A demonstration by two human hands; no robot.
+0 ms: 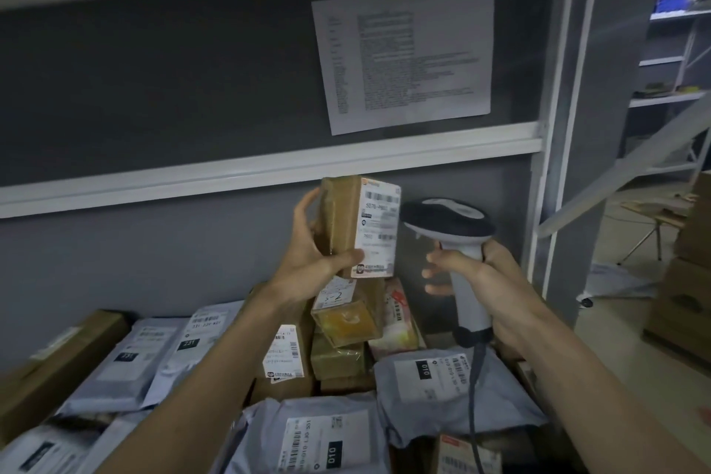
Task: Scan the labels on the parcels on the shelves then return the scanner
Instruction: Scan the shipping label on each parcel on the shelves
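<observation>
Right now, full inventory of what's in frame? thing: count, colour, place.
held parcel: one, brown box with white label, raised in front of the shelf, label facing the scanner
scanner: one, white and black, corded, right of the held parcel, head aimed at its label
brown box parcels: several, brown with white labels, stacked mid-shelf below the held parcel
grey mailer bags: several, grey with white labels, lying across the shelf front and left
long carton: one, brown, far left of the shelf
printed sheet: one, white, on the grey back panel above
shelf rails: white, horizontal
left hand: grips the held parcel
right hand: grips the scanner handle
</observation>
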